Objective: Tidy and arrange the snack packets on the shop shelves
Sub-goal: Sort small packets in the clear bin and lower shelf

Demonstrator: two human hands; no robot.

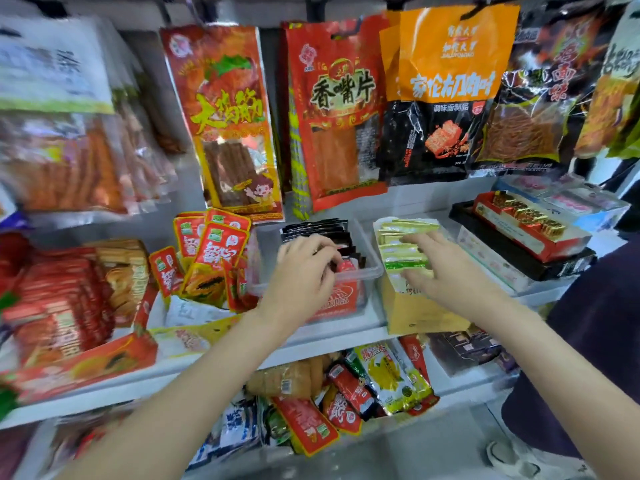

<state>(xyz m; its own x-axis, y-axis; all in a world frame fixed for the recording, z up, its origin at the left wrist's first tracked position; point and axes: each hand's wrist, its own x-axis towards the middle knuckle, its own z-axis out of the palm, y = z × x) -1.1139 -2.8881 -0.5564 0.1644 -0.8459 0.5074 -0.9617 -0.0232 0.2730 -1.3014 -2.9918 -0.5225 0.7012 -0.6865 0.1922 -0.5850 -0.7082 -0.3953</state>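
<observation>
A clear plastic bin (371, 269) on the middle shelf holds a row of black snack packets (313, 227). My left hand (303, 271) reaches into it, fingers curled down over the black packets and a small red one. Right of the bin, a yellow box (419, 315) holds upright green packets (403, 232). My right hand (450, 271) lies over them, fingers along the top and thumb at the front, pinching the row.
Red papaya packets (216, 252) lean in a loose heap left of the bin. Large bags (341, 109) hang above the shelf. A red box of gold sweets (530, 225) stands at the right. Mixed packets (388, 377) crowd the lower shelf.
</observation>
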